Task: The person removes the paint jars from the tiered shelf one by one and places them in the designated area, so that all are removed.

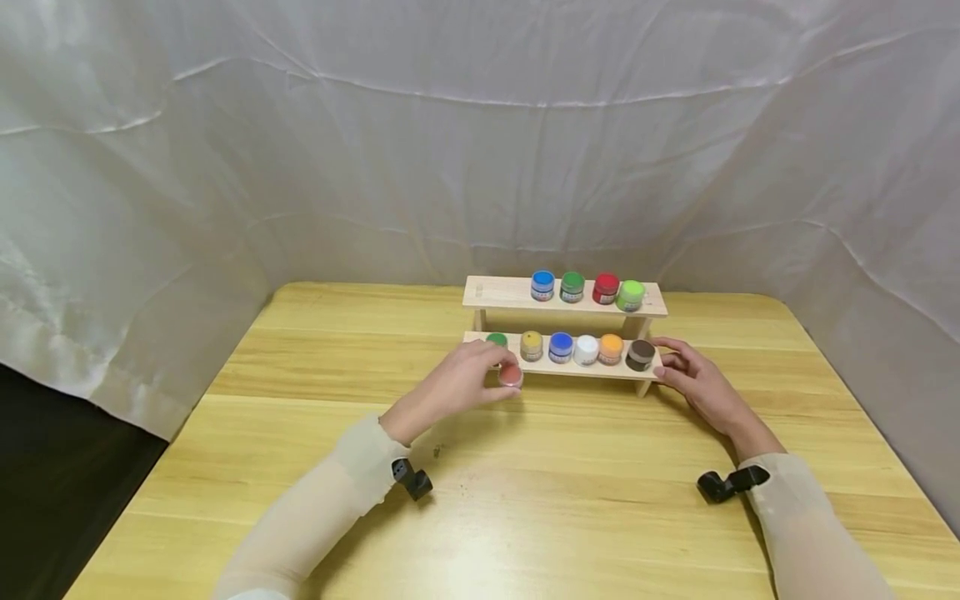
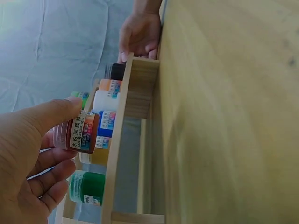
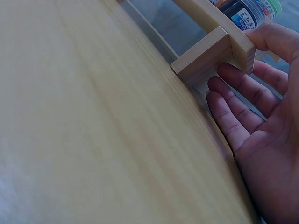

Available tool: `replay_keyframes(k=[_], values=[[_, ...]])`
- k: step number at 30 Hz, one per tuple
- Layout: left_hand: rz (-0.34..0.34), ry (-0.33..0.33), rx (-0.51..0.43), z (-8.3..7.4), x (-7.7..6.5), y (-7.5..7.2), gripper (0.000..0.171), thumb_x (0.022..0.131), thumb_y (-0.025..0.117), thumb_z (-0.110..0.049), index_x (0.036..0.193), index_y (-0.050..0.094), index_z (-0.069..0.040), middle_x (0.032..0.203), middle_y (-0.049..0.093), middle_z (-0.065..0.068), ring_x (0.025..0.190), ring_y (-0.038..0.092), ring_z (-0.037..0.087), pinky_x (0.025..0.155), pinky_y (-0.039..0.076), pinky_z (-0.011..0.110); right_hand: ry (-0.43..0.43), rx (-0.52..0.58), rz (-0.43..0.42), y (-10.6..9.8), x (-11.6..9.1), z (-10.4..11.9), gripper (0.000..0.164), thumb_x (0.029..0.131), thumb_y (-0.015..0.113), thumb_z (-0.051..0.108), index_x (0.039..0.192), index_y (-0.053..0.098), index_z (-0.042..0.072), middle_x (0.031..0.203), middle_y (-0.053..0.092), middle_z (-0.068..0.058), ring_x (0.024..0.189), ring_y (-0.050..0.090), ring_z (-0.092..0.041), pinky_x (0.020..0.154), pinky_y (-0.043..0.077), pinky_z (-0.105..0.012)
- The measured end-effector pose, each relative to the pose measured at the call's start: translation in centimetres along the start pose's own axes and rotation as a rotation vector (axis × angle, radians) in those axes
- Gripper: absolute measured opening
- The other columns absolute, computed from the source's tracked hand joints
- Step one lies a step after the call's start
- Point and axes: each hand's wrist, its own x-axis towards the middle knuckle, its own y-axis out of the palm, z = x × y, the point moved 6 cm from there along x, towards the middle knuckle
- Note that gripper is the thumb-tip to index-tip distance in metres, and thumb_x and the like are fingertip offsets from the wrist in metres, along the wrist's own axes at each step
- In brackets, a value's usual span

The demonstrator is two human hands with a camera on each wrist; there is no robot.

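My left hand (image 1: 461,379) pinches a reddish-brown paint jar (image 2: 84,133) between thumb and fingers, in front of the left end of a two-tier wooden rack (image 1: 506,293). Just behind that hand, a green jar (image 2: 88,186) stands on the lower shelf. To its right on that shelf are a yellow jar (image 1: 531,346), a blue jar (image 1: 560,347), a white jar (image 1: 586,350), an orange jar (image 1: 611,349) and a black-brown jar (image 1: 641,355). My right hand (image 1: 705,387) grips the lower shelf's right end, its thumb on the edge and its fingers around the corner.
On the upper shelf stand a light-blue jar (image 1: 542,285), a green jar (image 1: 572,287), a red jar (image 1: 606,288) and a lime-green jar (image 1: 631,295). The rack is near the back of the wooden table (image 1: 555,500). Grey cloth (image 1: 480,167) hangs behind.
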Motion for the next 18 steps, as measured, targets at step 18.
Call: replay_keyframes(k=[18], values=[[0.142,-0.087,-0.089,1.9,-2.8,2.6,0.029,0.086,0.076,-0.036,0.106,0.066,-0.018,0.092,0.061,-0.012,0.087,0.057,0.005,0.082,0.049,0.024,-0.003,-0.006,-0.005,0.0,-0.1,0.2,0.052,0.1,0.053,0.005,0.147,0.032,-0.003,0.11,0.063,-0.001,0.101,0.061,-0.007,0.084,0.049,-0.017]])
